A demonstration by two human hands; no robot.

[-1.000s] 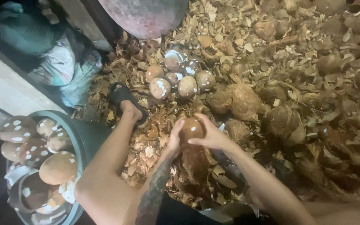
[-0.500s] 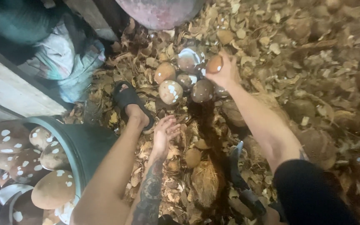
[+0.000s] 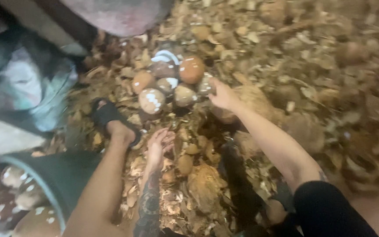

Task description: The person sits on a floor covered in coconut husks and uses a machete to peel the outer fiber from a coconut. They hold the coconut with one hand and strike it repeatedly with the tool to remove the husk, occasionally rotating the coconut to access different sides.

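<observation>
Two hands work over husk litter: right hand (image 3: pixel 222 94), fingers apart, touches the peeled coconuts (image 3: pixel 172 85) at twelve o'clock; left hand (image 3: pixel 159 145) hovers open, empty.

Dim, warm light falls unevenly from above; the peeled coconuts (image 3: pixel 172 83) at upper centre catch the brightest patches. Motion blur smears the whole frame, worst along the right edge and upper left. Deep shadow fills the left side and the gap between the husk pieces (image 3: pixel 286 39) at lower centre
</observation>
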